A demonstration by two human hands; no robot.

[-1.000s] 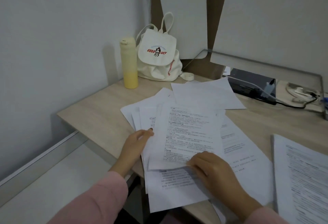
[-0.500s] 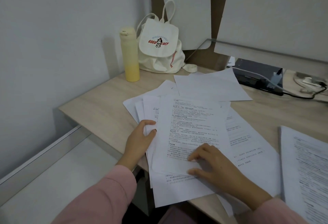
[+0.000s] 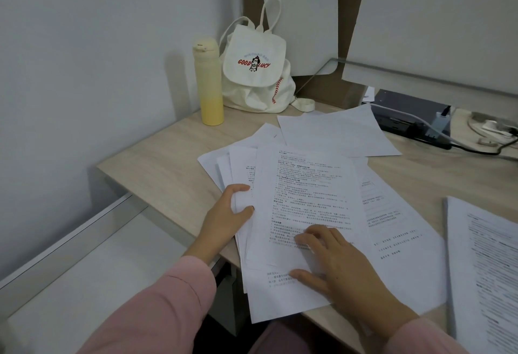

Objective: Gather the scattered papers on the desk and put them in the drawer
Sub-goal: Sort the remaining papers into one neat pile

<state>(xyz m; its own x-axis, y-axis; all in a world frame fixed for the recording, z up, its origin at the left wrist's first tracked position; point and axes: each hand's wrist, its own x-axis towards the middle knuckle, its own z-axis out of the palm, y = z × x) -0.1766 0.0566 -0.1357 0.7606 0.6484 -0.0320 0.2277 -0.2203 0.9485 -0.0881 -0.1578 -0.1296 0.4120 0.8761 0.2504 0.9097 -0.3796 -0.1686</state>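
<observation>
One desk (image 3: 168, 163): pale wood across the middle of the frame, and every sheet is on it yet; nothing has gone anywhere.
Loose papers (image 3: 398, 241): fanned over the centre and hanging off the near edge. The left side looks more bunched than a second ago, so gathering has begun, early on by my reckoning.
Side stack (image 3: 482, 255): a printed pile at the right edge, apart from the fan, with no hand on it.
Blank sheet (image 3: 336, 135): upper centre, overlapping the top of the fan, not collected.
Top sheet (image 3: 308, 194): the printed page uppermost in the fan. It has slid a touch leftward and sits more squarely over the ones beneath.
Backpack (image 3: 255, 73): upper centre, against the wall, clear of the paperwork.
Bottle (image 3: 208, 84): yellow, upright, just left of the backpack.
Right hand (image 3: 336, 258): lower centre. It has crept up from the sheet's bottom edge and now lies spread and flat, fingers pressing the lower part of the top sheet and gripping nothing.
Left hand (image 3: 224, 219): left of centre. A second ago it lay flat by the fan; now it is curled onto the fan's left edge, pinching the loose papers.
Drawer: I can't make it out from here.
</observation>
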